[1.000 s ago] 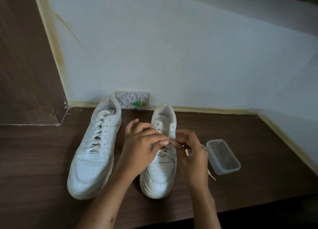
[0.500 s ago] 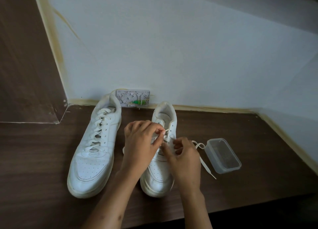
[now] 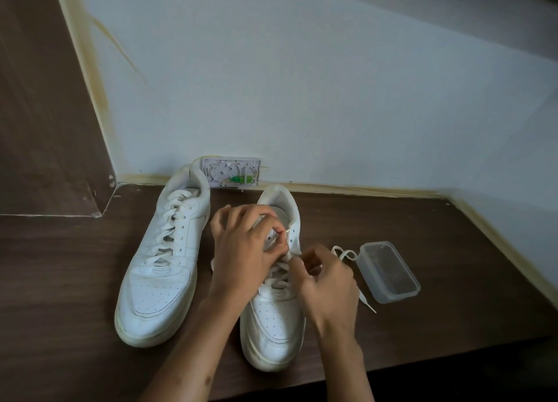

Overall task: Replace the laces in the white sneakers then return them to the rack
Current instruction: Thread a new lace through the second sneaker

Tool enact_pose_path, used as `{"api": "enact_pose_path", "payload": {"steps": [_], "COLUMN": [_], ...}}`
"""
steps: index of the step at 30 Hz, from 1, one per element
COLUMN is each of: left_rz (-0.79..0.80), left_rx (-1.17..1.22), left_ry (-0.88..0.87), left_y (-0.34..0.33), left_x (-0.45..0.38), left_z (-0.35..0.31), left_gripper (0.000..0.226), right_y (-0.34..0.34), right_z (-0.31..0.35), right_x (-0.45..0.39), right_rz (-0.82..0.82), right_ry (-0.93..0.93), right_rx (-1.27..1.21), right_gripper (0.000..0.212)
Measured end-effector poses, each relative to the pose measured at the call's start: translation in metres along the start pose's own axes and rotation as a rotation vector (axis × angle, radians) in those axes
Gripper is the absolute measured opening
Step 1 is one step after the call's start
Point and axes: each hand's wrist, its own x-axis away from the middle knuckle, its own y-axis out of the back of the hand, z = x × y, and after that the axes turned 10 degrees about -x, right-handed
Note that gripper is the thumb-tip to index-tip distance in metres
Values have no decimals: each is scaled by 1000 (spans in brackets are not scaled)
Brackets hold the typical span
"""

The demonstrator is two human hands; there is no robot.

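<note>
Two white sneakers on a dark wood counter, left sneaker (image 3: 164,265) fully laced, left hand (image 3: 244,250) pinching a lace tip at the right sneaker (image 3: 276,326) upper eyelets, right hand (image 3: 327,284) apparently gripping the white lace (image 3: 344,255), its loose end trailing beside a clear plastic container (image 3: 388,271).

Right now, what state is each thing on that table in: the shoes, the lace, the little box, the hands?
Left sneaker: fully laced, flat on the table.
Right sneaker: laced only partway up, top eyelets unlaced.
Lace: loose end trailing on the table beside the container.
Container: lidless, looks empty.
Left hand: pinching the lace tip at an upper eyelet.
Right hand: pinching the lace.
</note>
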Motion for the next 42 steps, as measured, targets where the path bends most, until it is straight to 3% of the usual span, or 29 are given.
{"api": "enact_pose_path", "payload": {"steps": [7,16,26,30,32,39,42], "left_rz": [-29,6,29,6,7,117,184], "left_rx": [-61,-112,-160,-146,-123,28,75], "left_ry": [-79,-195,-247,-276,-268,-108,-19], "left_y": [6,4,2,1,0,0,3], "left_x": [-6,-4,-1,0,1,2,1], "left_z": [5,11,7,5,2,3,11], "left_gripper": [9,14,18,11,5,21,30], "right_y": [-19,-10,-4,-2,-3,-8,-4], "right_z": [1,-5,-8,-7,-8,-12,-20], "right_x": [1,-7,-12,-12,-12,-16,-22], "right_rz": [-143,-61,-17,-21,-16,-62,-281], "right_ry": [217,74,71,22,42,109,22], "right_rx": [11,-348,-444,-562,-538,-420,-447], "right_gripper": [22,3,4,14,14,15,18]}}
